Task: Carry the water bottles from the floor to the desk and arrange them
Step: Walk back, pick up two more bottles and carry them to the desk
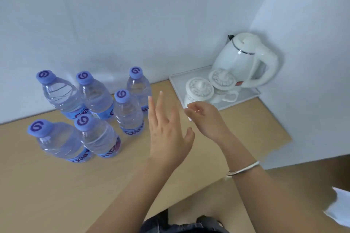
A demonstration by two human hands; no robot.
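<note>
Head view: the left hand (166,130) hovers with fingers spread and the right hand (205,117) hangs loosely curled, both empty above the desk (255,128). Just left, six water bottles (91,111) stand upright in a cluster, probably kept clear of the tray (174,79) holding the kettle (244,60).

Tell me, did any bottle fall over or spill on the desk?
No. All six water bottles stand upright with caps on, grouped on the desk, and no water shows around them. The kettle and two lidded cups sit in their tray. Both hands hold nothing.
</note>
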